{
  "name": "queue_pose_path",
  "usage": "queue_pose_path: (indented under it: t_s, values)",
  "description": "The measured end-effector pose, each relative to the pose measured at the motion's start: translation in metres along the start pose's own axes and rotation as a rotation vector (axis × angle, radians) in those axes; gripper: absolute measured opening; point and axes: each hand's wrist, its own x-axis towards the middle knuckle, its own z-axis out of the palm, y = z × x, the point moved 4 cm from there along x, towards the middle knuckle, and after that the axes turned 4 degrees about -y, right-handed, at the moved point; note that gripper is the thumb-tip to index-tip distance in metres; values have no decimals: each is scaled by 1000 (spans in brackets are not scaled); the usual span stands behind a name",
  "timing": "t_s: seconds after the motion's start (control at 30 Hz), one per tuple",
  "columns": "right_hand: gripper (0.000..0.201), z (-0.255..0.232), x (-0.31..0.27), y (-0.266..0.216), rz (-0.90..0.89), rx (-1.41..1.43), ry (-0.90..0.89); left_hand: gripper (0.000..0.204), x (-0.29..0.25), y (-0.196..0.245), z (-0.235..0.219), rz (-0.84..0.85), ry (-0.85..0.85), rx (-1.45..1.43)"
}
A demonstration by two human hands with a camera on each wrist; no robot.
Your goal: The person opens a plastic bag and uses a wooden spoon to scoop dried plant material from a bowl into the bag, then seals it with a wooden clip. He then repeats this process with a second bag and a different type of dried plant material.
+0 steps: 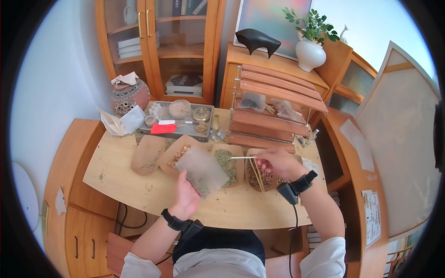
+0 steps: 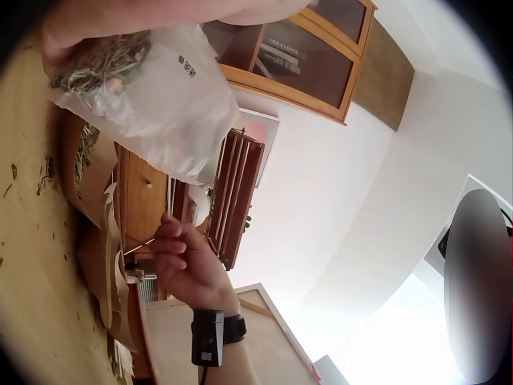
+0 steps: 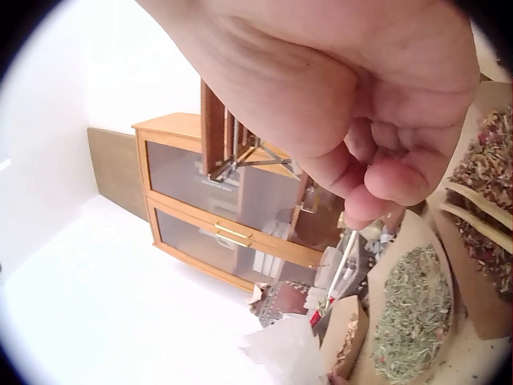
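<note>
My left hand [image 1: 186, 197] holds a translucent pouch [image 1: 198, 169] by its lower end, over the table's front half. Dried green herb shows through the bottom of the pouch in the left wrist view. My right hand [image 1: 278, 163] pinches a thin white stick [image 1: 242, 158] between thumb and fingertips; it points left, above the paper tray of green herb [image 1: 224, 162]. Below the right hand, wooden tongs [image 1: 259, 178] lean in a tray of reddish dried petals [image 3: 489, 172]. Behind the pouch sits a tray with brownish dried pieces [image 1: 180, 155].
A paper tray [image 1: 143, 157] with a few crumbs stands at left. At the back are a grey tray [image 1: 207, 135] of small jars and tools, a red packet [image 1: 163, 129], a patterned clay pot [image 1: 134, 95] and a slatted wooden rack [image 1: 278, 90]. Herb bits lie scattered on the table [image 1: 139, 194].
</note>
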Motion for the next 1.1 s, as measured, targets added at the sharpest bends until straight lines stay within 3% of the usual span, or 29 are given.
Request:
queue_pose_path:
  t_s: [0.13, 0.3, 0.47, 0.6, 0.7, 0.83, 0.97, 1.07, 1.1]
  values:
    - [19, 22, -18, -33, -87, -25, 23, 56, -3, 0, 10, -15, -2, -3]
    - [19, 39, -41, -45, -245, -256, 76, 56, -6, -1, 16, -23, -8, -48]
    - [20, -22, -71, -27, -319, -171, 338, 54, -9, -6, 2, -30, -39, -170]
    - [22, -87, -96, 23, -249, -291, 617, 53, -17, -8, -2, -41, -52, -206]
    - [21, -109, -108, 62, -162, -318, 666, 52, -26, -8, 6, -31, -21, -186]
    - [24, -103, -113, 91, -60, -348, 580, 51, -31, -12, 8, -9, -49, -168]
    - [29, -88, -126, 87, 80, -573, 545, 51, -33, -15, 2, -2, -52, -197]
    - [28, -72, -138, 52, 16, -945, 680, 52, -35, -16, -4, 17, -39, -212]
    - [29, -68, -136, 48, -62, -905, 669, 52, -36, -16, -3, 24, -39, -215]
